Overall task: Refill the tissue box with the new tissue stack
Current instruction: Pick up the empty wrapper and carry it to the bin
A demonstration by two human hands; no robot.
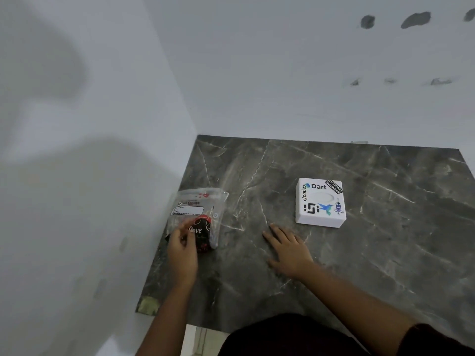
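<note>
A white square tissue box (320,203) with stickers and a round top opening sits on the dark marble counter (385,227), right of centre. A clear plastic tissue pack (198,214) with dark and red print lies at the counter's left edge by the wall. My left hand (183,249) rests on the pack's near end, fingers curled on the plastic. My right hand (288,249) lies flat on the counter, fingers spread, a little in front and left of the box and not touching it.
White walls close the counter in on the left and at the back. The counter's front edge runs near my body, with a chipped corner (148,305) at the front left. Bare marble lies between the pack and the box.
</note>
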